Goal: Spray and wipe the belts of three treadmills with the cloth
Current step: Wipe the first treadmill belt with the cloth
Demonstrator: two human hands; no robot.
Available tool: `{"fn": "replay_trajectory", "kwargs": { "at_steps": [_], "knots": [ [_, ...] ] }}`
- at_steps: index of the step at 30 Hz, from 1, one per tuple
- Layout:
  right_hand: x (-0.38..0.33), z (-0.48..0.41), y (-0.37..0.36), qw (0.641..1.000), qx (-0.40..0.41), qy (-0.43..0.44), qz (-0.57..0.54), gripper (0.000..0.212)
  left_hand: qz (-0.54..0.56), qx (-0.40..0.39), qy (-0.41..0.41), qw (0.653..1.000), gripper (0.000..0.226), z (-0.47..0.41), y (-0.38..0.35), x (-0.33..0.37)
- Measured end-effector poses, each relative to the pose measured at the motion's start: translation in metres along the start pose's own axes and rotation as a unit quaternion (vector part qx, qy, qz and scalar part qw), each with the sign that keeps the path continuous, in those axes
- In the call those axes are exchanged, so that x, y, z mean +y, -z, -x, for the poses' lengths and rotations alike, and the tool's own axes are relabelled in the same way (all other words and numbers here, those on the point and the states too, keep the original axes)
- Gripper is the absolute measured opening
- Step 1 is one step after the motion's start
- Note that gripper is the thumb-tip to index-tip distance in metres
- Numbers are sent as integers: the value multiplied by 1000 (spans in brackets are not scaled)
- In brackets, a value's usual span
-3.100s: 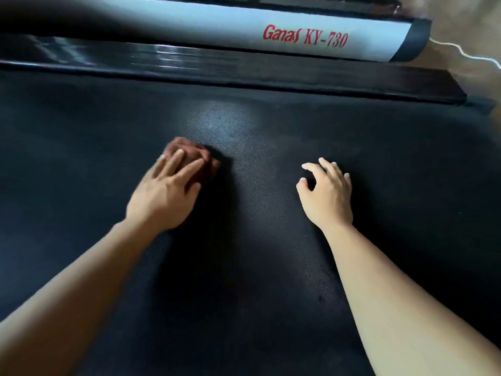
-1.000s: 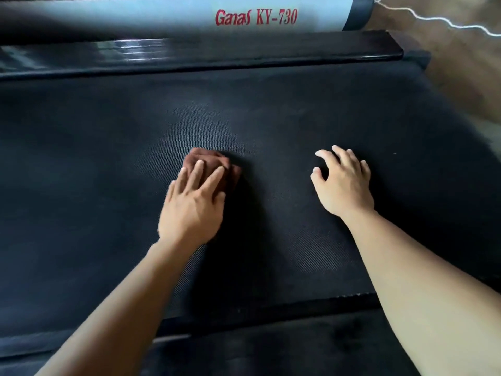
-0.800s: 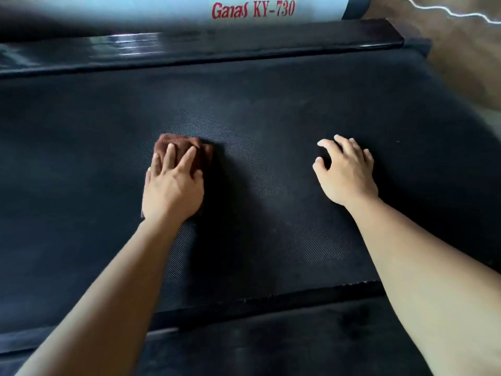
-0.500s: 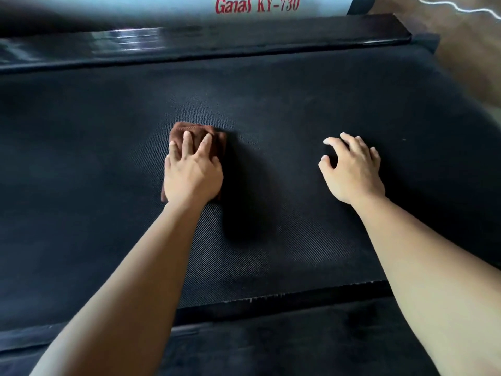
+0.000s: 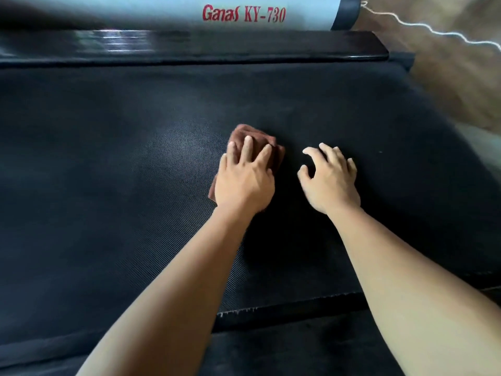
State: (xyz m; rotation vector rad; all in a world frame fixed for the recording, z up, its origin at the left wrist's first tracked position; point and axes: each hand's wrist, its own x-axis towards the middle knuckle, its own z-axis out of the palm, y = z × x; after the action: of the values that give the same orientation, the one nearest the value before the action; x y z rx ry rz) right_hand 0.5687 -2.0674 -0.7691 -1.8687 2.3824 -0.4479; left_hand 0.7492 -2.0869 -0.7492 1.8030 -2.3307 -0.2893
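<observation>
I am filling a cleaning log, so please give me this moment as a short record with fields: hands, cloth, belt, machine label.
left hand: flat on the cloth, straight fingers pressing it onto the belt
right hand: holds nothing, arched fingertips on the belt, right of the cloth
cloth: brown, folded, partly under the left hand
belt: black, textured
label: Ganas KY-730, red letters on the pale cover
spray bottle: not in view
</observation>
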Motion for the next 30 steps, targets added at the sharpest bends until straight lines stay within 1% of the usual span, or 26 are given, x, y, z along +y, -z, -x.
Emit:
{"fn": "replay_trajectory", "kwargs": {
  "at_steps": [5,7,9,12,15,17,20,23,27,30],
  "knots": [
    [1,-1,0,1000,-3,5,-1,41,19,-14,-68,997,57,34,-4,16],
    [2,0,0,1000,1,10,-7,41,19,-28,-96,995,58,54,0,4],
    [1,1,-1,1000,2,14,-9,41,24,-34,-99,994,58,75,5,-18],
    [1,2,1,1000,-2,15,-15,43,28,-1,-39,999,66,96,14,-57],
    [2,2,3,999,-8,15,-33,43,9,19,54,998,57,100,23,-80],
    [3,1,4,998,-7,15,-55,43,2,17,114,993,57,94,27,-80],
    [4,0,8,995,-6,12,-102,39,-4,21,164,986,56,78,24,-65],
    [8,-3,13,989,-24,6,-145,36,-11,20,178,984,57,61,19,-37],
    [15,1,28,975,-30,40,-214,28,-5,10,146,989,59,50,5,18],
    [25,11,35,975,-14,79,-209,25,3,1,108,994,59,59,-5,56]
  ]
}}
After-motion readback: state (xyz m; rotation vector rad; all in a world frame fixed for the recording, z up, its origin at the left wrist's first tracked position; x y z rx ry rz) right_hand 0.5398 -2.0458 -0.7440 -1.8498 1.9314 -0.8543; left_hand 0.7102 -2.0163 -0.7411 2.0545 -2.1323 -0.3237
